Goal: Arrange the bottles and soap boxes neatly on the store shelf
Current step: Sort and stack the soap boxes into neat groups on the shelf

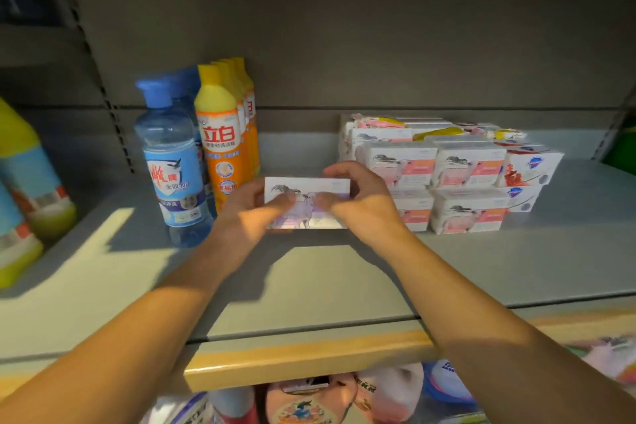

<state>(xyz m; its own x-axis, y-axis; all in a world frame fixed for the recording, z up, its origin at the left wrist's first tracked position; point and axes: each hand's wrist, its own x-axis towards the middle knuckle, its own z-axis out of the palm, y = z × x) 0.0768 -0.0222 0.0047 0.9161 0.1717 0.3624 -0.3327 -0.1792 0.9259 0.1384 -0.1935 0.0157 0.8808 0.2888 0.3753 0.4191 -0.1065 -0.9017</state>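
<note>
A white and purple soap box [307, 190] with a goat picture stands on its edge in the middle of the grey shelf [344, 279]. My left hand [253, 213] grips its left end and my right hand [361, 196] grips its right end, thumbs on the front face. To the right lie stacked soap boxes [447, 175], white with pink labels, in rows two high. To the left stand a clear blue bottle [172, 162] and a row of orange bottles with yellow caps [223, 148].
Yellow-green bottles [27, 182] stand at the far left on the neighbouring shelf section. A wooden-coloured price rail [309, 361] runs along the shelf's front edge, with packaged goods [327, 399] on the level below. The shelf's back wall [344, 45] is grey.
</note>
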